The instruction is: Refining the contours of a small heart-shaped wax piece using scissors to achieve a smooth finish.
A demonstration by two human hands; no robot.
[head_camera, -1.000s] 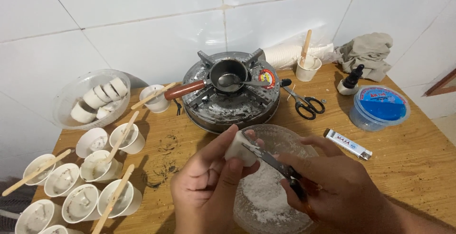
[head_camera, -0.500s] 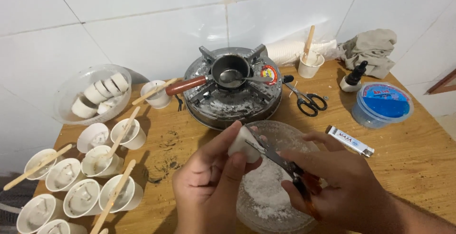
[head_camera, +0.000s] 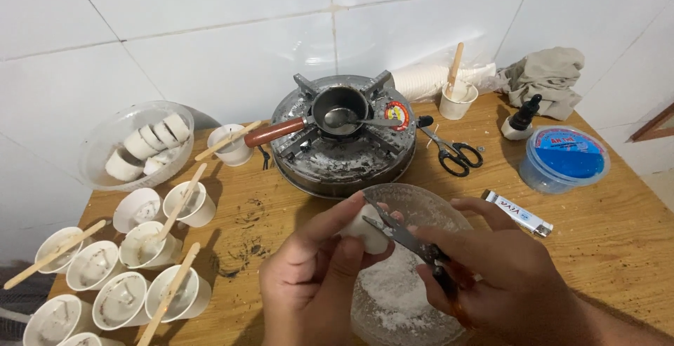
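Note:
My left hand (head_camera: 316,276) holds a small white lump, a candle-like piece (head_camera: 363,229), over a clear glass bowl (head_camera: 428,209) that has white flakes in it. My right hand (head_camera: 502,272) grips a small knife (head_camera: 404,236) with a dark handle, and its blade rests against the white piece. Both hands are at the bottom centre of the head view, just in front of a round gas stove (head_camera: 344,153).
A small pot with a red-brown handle (head_camera: 337,114) sits on the stove. Several white cups with wooden sticks (head_camera: 151,244) stand at the left, behind them a clear bowl of white pieces (head_camera: 137,146). Scissors (head_camera: 449,151), a blue-lidded tub (head_camera: 564,158), a dropper bottle (head_camera: 519,121) and a lighter (head_camera: 518,213) lie right.
The hands stay together over the glass bowl; the knife keeps working at the white piece with little shift. The view has tilted slightly.

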